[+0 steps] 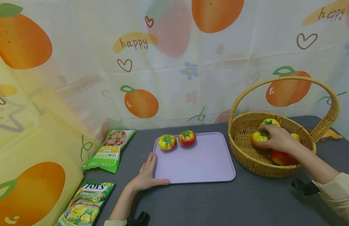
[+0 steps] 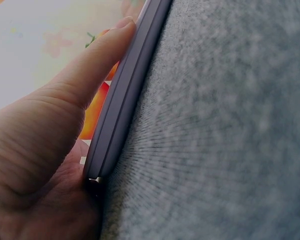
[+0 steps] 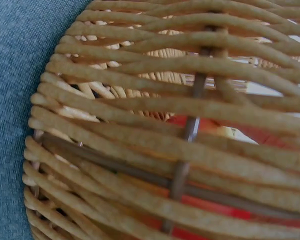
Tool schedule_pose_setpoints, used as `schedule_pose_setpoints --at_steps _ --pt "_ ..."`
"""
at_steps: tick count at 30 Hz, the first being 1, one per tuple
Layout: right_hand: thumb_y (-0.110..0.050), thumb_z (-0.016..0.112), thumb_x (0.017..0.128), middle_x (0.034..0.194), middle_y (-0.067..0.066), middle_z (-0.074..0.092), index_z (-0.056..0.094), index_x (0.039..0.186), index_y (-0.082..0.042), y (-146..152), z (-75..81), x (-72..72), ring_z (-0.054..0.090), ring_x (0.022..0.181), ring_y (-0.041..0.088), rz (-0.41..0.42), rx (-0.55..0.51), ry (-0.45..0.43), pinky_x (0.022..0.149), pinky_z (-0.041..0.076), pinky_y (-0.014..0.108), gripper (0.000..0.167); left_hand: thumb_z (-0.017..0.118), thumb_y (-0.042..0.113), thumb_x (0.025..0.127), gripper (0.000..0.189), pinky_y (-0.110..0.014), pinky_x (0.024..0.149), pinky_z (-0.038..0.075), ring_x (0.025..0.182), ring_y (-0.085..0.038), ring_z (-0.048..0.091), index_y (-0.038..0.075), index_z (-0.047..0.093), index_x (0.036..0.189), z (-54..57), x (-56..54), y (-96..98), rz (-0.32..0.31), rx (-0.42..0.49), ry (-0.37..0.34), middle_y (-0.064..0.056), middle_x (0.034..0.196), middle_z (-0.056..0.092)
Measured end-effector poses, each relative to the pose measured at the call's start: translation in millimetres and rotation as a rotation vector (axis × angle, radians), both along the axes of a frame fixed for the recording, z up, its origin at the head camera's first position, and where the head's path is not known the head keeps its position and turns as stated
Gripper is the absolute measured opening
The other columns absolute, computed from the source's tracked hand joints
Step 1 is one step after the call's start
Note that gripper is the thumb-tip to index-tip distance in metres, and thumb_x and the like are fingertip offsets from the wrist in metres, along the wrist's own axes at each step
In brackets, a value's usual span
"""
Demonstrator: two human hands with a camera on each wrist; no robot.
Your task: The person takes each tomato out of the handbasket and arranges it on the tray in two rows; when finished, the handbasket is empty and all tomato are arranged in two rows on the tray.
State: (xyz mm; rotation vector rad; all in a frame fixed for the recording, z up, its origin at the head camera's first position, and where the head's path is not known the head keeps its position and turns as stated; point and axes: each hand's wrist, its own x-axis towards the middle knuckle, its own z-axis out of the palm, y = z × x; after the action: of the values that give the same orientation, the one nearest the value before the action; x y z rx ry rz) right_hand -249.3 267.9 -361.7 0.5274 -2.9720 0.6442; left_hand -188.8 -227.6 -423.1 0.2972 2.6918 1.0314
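The right hand (image 1: pixel 280 139) is gripping a gripped fruit (image 1: pixel 257 137) inside the basket (image 1: pixel 239 157), its fingers covering part of the yellow-and-red skin; the wrist is partly hiding a red fruit (image 1: pixel 281 158) just below, while a yellow fruit (image 1: pixel 270 121) is peeking out beyond the knuckles. Past that hand, the handle (image 1: pixel 334 108) is crossing in front of an orange-brown thing (image 1: pixel 331 135) (too covered to identify). To the left hand's near left, a Fox's packet (image 1: pixel 85 204) is running off the bottom of the head view; a green packet (image 1: pixel 110 150) is lying farther out on that side. The left hand is lying unclenched around the tray (image 1: pixel 197 166)'s near left corner, fingers straight along the side. The left wrist view is showing what the head view is not: the rim's outer face, with the thumb resting against it. The right wrist view is showing mostly weave, blurred red glinting through the gaps. Ahead of the left hand, a left fruit (image 1: pixel 167 142) and a right fruit (image 1: pixel 187 138) are sitting near the tray's far edge, leaving bare tray nearer the thumb; only a narrow strip of desk (image 1: pixel 208 204) is separating tray from basket, left of the right hand.
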Motion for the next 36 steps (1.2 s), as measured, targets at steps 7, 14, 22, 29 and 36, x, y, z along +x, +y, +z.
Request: schedule_pose_setpoints --at_steps 7,14,22,29,36 --pt "-0.036 0.081 0.078 0.119 0.035 0.057 0.055 0.125 0.012 -3 -2.0 0.4 0.053 0.107 0.051 0.008 0.002 0.010 0.086 0.041 0.064 0.071 0.081 0.052 0.073 0.126 -0.062 0.112 -0.004 0.146 -0.042 -0.008 0.002 0.001 0.155 -0.2 -0.8 -0.1 0.002 0.000 -0.006 -0.023 0.160 -0.011" --pt "-0.041 0.081 0.077 0.117 0.034 0.058 0.053 0.127 0.011 -6 -3.4 1.7 0.053 0.106 0.052 0.001 -0.004 -0.011 0.085 0.043 0.062 0.077 0.081 0.052 0.073 0.126 -0.062 0.112 -0.004 0.145 -0.042 -0.008 0.002 0.001 0.155 -0.4 0.2 -0.8 -0.002 0.004 -0.001 -0.024 0.160 -0.010" --pt "-0.042 0.082 0.077 0.120 0.033 0.057 0.053 0.128 0.011 -12 -6.6 1.8 0.054 0.107 0.048 0.025 -0.029 -0.015 0.087 0.043 0.061 0.079 0.081 0.052 0.073 0.125 -0.062 0.112 -0.003 0.145 -0.044 -0.007 0.003 0.001 0.156 -0.9 0.7 -0.4 0.006 -0.001 -0.001 -0.022 0.160 -0.010" --pt "-0.042 0.082 0.076 0.121 0.033 0.056 0.054 0.129 0.010 -15 -7.9 4.2 0.053 0.109 0.049 0.026 -0.022 -0.019 0.088 0.042 0.062 0.079 0.081 0.053 0.072 0.126 -0.062 0.112 -0.003 0.146 -0.041 -0.008 0.003 0.001 0.156 -0.9 0.8 0.0 0.002 -0.007 0.001 -0.023 0.160 -0.010" --pt "-0.045 0.081 0.077 0.122 0.032 0.057 0.054 0.130 0.008 -19 -4.0 6.3 0.053 0.109 0.048 0.018 -0.036 -0.035 0.089 0.042 0.063 0.079 0.081 0.052 0.072 0.125 -0.062 0.112 -0.003 0.145 -0.043 -0.007 0.003 0.003 0.156 -0.6 -0.1 0.1 0.008 -0.007 -0.005 -0.022 0.160 -0.010"
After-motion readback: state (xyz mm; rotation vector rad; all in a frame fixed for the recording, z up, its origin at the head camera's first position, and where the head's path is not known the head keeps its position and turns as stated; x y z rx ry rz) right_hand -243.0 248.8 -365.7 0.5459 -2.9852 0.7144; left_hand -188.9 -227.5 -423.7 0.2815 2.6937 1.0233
